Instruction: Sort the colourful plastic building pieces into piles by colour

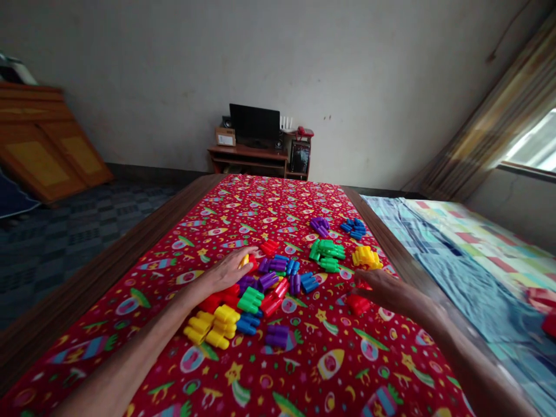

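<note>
My left hand reaches into a mixed pile of plastic toy building blocks, fingers closed around a yellow block. Beside and below it lie purple blocks, a green block, red blocks and a cluster of yellow blocks. On the right, my right hand has its fingers curled down over a red block, partly hidden by them. Another red block rests on the cloth just under that hand.
Sorted groups sit near the right edge: purple blocks, blue blocks, green blocks and yellow blocks. A red patterned cloth covers the wooden table. Right of it is a bed; a monitor stands beyond.
</note>
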The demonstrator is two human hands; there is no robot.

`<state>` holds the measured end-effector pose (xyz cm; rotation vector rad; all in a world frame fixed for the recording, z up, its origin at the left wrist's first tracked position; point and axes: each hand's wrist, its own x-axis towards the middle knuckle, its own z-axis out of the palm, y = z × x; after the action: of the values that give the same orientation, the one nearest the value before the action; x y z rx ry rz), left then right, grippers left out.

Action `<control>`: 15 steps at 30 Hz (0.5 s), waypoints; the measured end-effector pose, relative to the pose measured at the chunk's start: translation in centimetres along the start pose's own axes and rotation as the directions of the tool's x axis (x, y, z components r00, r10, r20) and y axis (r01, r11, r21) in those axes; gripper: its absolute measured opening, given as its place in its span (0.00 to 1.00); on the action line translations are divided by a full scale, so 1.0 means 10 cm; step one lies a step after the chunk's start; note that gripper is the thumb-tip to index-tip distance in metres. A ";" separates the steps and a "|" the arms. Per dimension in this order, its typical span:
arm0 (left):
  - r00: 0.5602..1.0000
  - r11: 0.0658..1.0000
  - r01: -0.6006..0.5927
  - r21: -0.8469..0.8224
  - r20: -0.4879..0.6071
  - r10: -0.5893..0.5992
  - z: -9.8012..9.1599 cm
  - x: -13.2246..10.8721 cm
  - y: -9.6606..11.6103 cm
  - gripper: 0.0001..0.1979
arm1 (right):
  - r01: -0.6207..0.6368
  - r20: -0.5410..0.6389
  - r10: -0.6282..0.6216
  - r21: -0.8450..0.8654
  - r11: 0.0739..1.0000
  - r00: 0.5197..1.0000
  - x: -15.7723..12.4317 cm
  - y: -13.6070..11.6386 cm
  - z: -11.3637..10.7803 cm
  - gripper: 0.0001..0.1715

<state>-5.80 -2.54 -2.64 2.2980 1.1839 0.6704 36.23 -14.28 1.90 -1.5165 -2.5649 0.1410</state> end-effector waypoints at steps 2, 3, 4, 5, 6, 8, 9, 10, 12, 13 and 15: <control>0.998 0.998 0.048 -0.037 -0.038 -0.049 0.01 0.01 -0.03 0.27 | 0.053 -0.059 -0.054 -0.011 0.999 0.997 0.09 -0.13 -0.05 0.16; 0.994 0.995 0.080 -0.059 -0.071 -0.084 0.02 0.02 -0.05 0.29 | 0.076 -0.067 -0.076 0.000 0.997 0.995 0.17 -0.22 -0.09 0.16; 0.986 0.989 0.115 -0.089 -0.108 -0.124 0.03 0.04 -0.06 0.30 | 0.098 -0.063 -0.097 0.023 0.995 0.993 0.27 -0.34 -0.12 0.16; 0.975 0.980 0.151 -0.132 -0.145 -0.169 0.04 0.05 -0.08 0.32 | 0.122 -0.052 -0.119 0.058 0.991 0.992 0.37 -0.46 -0.15 0.17; 0.962 0.965 0.181 -0.188 -0.171 -0.214 0.04 0.06 -0.08 0.34 | 0.150 -0.053 -0.145 0.102 0.983 0.988 0.49 -0.58 -0.17 0.17; 0.936 0.919 0.218 -0.330 -0.197 -0.293 0.02 0.08 -0.06 0.37 | 0.241 -0.100 -0.225 0.200 0.950 0.969 0.74 -0.82 -0.15 0.14; 0.921 0.886 0.224 -0.405 -0.209 -0.329 0.01 0.09 -0.04 0.39 | 0.291 -0.141 -0.263 0.236 0.927 0.954 0.87 -0.92 -0.11 0.12; 0.910 0.850 0.222 -0.478 -0.212 -0.357 -0.02 0.09 0.00 0.41 | 0.336 -0.183 -0.295 0.258 0.906 0.938 1.00 -1.01 -0.06 0.12; 0.903 0.774 0.199 -0.602 -0.195 -0.384 -0.05 0.10 0.09 0.44 | 0.391 -0.257 -0.328 0.252 0.885 0.909 1.24 -1.17 0.04 0.22; 0.907 0.735 0.186 -0.652 -0.173 -0.383 -0.06 0.10 0.14 0.46 | 0.408 -0.286 -0.339 0.231 0.883 0.896 1.35 -1.24 0.10 0.28; 0.933 0.662 0.159 -0.733 -0.108 -0.343 -0.03 0.10 0.23 0.50 | 0.452 -0.328 -0.379 0.183 0.873 0.865 1.53 -1.34 0.18 0.32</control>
<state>-4.06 -2.84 -0.77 1.3847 1.0538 1.0917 17.10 -7.38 3.67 -0.7961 -2.4567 0.1757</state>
